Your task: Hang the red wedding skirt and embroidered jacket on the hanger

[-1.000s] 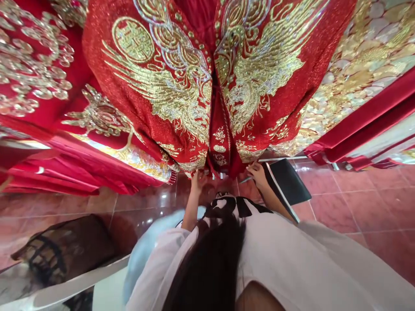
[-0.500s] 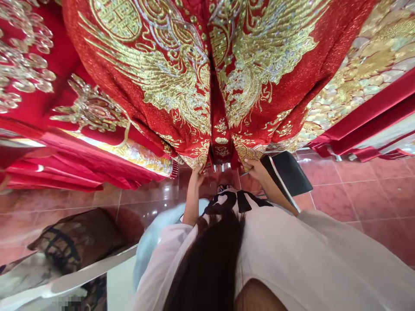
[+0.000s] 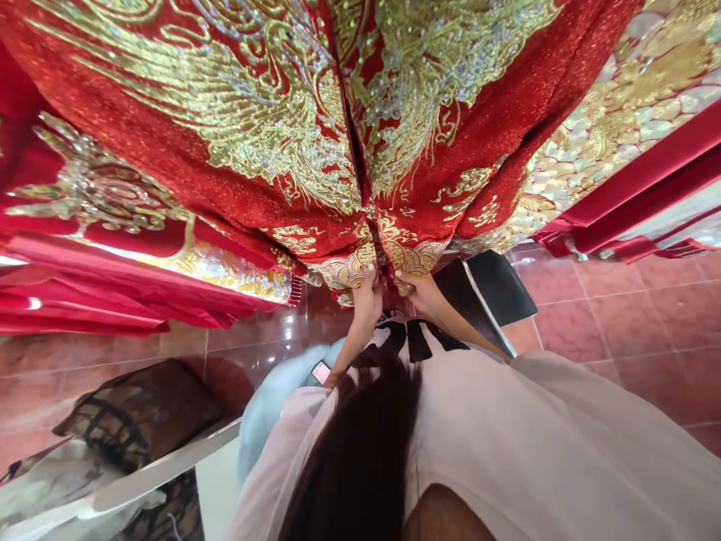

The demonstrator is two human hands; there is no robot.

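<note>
A red jacket (image 3: 236, 195) with gold embroidered wings fills the upper part of the head view, its front split down the middle. My left hand (image 3: 367, 294) pinches the bottom corner of the left front panel, thumb on top. The matching corner of the right panel is gripped by my right hand (image 3: 417, 289). Both hands are close together, and the two hem edges nearly meet, with a narrow dark gap between them. The fingers beneath the cloth are hidden.
Red garments with beadwork (image 3: 118, 184) hang at the left, and a gold-scaled garment (image 3: 613, 128) hangs at the right. A black flat panel (image 3: 501, 289) stands behind my right forearm. A brown bag (image 3: 152, 406) lies at lower left beside a white rail (image 3: 163, 469). The floor (image 3: 631, 319) is red tile.
Both hands have moved toward each other, drawing the two front panels together and narrowing the gap. The jacket now appears larger and closer in view.
</note>
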